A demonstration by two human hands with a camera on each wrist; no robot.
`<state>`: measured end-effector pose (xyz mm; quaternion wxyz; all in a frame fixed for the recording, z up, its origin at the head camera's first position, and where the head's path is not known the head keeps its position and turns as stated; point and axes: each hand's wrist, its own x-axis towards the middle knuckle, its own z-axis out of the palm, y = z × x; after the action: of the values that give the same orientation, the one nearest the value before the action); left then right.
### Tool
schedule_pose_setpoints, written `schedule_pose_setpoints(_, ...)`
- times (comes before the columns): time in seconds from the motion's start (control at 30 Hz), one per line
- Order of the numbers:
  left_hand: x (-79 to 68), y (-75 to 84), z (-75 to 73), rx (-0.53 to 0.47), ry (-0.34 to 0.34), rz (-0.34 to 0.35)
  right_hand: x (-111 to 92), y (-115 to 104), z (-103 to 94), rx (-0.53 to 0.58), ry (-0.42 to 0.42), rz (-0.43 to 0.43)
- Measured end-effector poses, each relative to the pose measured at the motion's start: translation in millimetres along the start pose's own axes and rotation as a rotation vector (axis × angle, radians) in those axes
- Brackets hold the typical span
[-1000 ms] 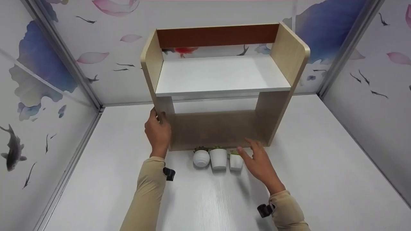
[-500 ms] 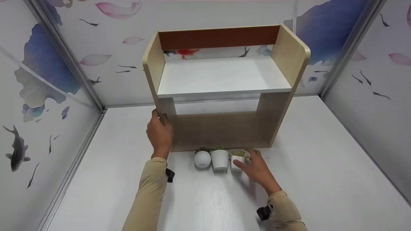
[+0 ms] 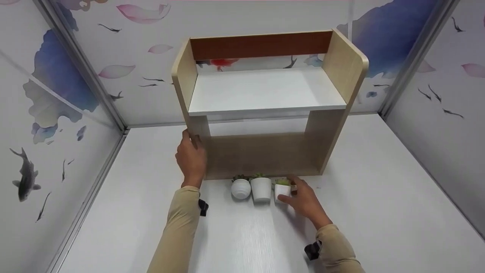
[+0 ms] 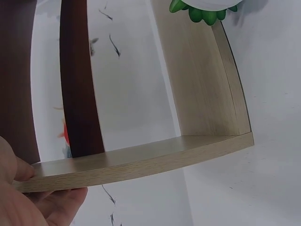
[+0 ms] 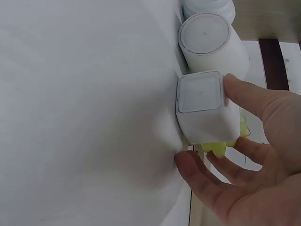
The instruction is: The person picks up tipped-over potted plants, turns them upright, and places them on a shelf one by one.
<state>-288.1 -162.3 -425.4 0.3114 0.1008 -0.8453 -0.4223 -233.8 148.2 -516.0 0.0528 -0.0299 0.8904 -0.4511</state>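
A small two-tier wooden shelf (image 3: 267, 91) stands on the white table. My left hand (image 3: 191, 159) grips the front edge of its left side panel; in the left wrist view the thumb is on one face and the fingers (image 4: 66, 205) on the other. Three white pots with succulents lie on their sides before the shelf, bases towards me: a round pot (image 3: 241, 189), a tapered pot (image 3: 261, 190) and a square pot (image 3: 282, 192). My right hand (image 3: 306, 199) is around the square pot, thumb against its side, fingers curved by its yellow-green leaves (image 5: 218, 148).
Printed wall panels (image 3: 68, 72) with metal corner posts enclose the table (image 3: 379, 197) at the back and both sides. The shelf's white upper board (image 3: 265, 89) overhangs its lower board (image 3: 261, 155), just behind the pots.
My right hand has come in from the right and lowered to the square pot, its thumb and fingers now around it. The left hand keeps its hold on the shelf.
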Motion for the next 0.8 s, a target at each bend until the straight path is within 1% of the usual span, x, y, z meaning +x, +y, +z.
schedule_pose_setpoints(0.13,-0.6,-0.7,0.9,-0.006,-0.002,0.000,-2.2,1.2,-4.0,0.007,0.008,0.019)
schedule_pose_setpoints(0.23,-0.6,-0.9,0.6,-0.012,-0.001,0.000,-5.8,2.1,-7.0,0.016,0.022,0.017)
schedule_pose_setpoints(0.53,-2.9,-0.9,1.1,0.014,0.008,0.008,-16.6,5.5,-9.4,-0.026,0.102,-0.064)
schedule_pose_setpoints(0.8,-1.9,-0.2,1.6,0.010,0.002,0.005,-26.5,2.1,-8.4,-0.095,0.157,-0.092)
